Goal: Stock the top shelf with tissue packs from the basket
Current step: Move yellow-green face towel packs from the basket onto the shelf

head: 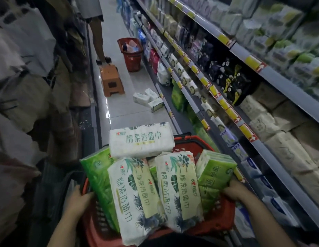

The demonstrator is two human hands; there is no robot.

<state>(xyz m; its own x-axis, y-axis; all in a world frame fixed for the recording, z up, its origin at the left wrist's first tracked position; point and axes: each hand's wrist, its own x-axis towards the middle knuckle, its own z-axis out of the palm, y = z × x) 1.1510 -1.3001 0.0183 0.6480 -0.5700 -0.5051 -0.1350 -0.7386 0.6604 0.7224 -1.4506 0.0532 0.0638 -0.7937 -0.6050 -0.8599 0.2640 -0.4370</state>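
Observation:
A red plastic basket [221,221] sits low in front of me, heaped with tissue packs. Three white packs with leaf prints lie on top: one crosswise at the far side [141,141] and two lengthwise [135,196] [178,189]. Green packs fill the left [100,179] and right [214,173] sides. My left hand [78,200] grips the basket's left rim. My right hand [235,191] grips the right rim beside the green pack. The top shelf [272,72] runs along the right, lined with pale green and white packs.
Shelving rows with yellow price tags fill the right. Ahead on the tiled aisle floor lie several loose tissue packs [149,99], an orange stool [111,81], a second red basket [131,52], and a person's legs [99,41]. Hanging clothes crowd the left.

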